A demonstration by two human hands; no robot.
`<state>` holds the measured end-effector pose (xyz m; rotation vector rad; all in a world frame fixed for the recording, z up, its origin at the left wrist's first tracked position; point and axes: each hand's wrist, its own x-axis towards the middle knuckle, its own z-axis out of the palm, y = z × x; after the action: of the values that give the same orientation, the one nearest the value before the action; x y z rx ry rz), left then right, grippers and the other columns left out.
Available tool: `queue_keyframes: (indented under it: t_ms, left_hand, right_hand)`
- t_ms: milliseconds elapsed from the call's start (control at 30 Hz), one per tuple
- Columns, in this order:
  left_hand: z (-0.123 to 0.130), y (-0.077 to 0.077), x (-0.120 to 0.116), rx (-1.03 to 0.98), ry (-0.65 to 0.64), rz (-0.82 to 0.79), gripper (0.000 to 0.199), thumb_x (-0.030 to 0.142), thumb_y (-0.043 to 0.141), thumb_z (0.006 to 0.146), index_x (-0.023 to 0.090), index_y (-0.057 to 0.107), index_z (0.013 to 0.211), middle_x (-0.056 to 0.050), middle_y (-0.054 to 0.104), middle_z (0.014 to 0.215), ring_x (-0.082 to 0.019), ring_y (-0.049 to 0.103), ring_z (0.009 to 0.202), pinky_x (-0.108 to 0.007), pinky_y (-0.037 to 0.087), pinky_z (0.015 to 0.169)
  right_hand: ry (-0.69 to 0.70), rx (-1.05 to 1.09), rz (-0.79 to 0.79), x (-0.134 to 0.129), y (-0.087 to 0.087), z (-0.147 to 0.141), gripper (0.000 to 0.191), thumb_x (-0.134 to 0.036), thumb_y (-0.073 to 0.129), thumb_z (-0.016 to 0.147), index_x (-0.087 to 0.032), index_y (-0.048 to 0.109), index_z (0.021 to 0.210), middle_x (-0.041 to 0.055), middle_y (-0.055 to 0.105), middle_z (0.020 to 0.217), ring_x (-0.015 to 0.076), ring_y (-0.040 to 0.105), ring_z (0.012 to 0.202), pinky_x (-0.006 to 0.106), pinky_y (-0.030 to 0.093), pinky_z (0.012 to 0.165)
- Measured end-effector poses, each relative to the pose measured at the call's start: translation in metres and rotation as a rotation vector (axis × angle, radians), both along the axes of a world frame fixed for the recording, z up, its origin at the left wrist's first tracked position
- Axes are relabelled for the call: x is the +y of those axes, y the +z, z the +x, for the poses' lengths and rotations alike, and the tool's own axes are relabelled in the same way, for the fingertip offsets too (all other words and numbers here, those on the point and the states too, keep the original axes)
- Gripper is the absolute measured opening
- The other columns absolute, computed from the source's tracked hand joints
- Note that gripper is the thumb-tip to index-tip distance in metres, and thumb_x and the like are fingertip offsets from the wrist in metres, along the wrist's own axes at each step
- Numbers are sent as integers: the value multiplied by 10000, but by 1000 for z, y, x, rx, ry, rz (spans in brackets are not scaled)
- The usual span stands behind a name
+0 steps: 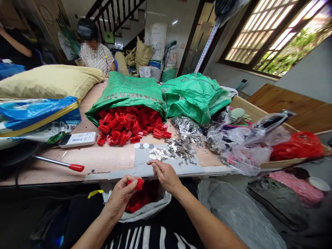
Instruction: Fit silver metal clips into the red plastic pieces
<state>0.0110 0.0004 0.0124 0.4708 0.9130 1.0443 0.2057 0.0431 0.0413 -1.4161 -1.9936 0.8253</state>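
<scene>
My left hand (121, 193) is closed on a small red plastic part (139, 184), held between thumb and fingers over the mouth of an open white sack (162, 204). More red plastic parts lie inside that sack, below the table edge. To the right, my right hand (164, 175) is pinched at the table's front edge; whatever is between its fingertips is too small to make out. Just beyond it, shiny flat metal pieces (158, 153) and a heap of small metal parts (180, 148) lie on a grey sheet (141, 162).
A green sack (129, 88) spills a pile of red parts (121, 126). Behind the metal heap sits another green sack (194, 95). A red-tipped lever (76, 168) and a white box (79, 139) are at left. Plastic bags (243, 152) crowd the right. A person (95, 57) sits across the table.
</scene>
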Motion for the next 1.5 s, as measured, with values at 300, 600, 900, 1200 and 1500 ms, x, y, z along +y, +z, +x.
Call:
queue_keyframes:
  t_ms: [300,600,900,1200,1500]
  left_hand:
    - [-14,-4,-1,281,-2,87,313,386,803,626,164,704,823,-77,722,909,-249,643,1012,-343,443,974]
    - [-12,2,-4,245,37,41,334,391,833,580,168,695,786,-56,715,876,-256,680,936,-358,488,928]
    - [-3,-3,-7,267,89,54,359,426,827,555,166,687,759,-63,713,818,-267,697,867,-356,517,869]
    - [11,3,7,138,-52,143,771,361,797,657,272,436,1332,-103,687,1136,-260,683,965,-367,554,813]
    - [12,4,12,261,-103,244,430,322,770,695,211,619,1082,-37,726,1035,-202,681,937,-289,541,872]
  right_hand:
    - [-241,-548,188,70,2,40,273,-190,516,915,-185,592,1177,78,549,1257,194,520,1107,295,405,948]
    - [-416,-673,150,133,4,69,248,-145,491,892,-191,677,1051,110,583,1102,237,549,986,299,427,799]
    - [-407,-586,208,117,17,72,208,-215,482,938,-172,656,1043,94,562,1078,189,568,906,276,431,762]
    - [90,-25,198,6,15,9,125,-115,573,882,-205,654,912,16,588,928,134,576,890,233,454,807]
    - [-113,40,124,-18,5,31,171,-143,569,876,-206,631,1023,34,630,979,153,592,910,262,459,834]
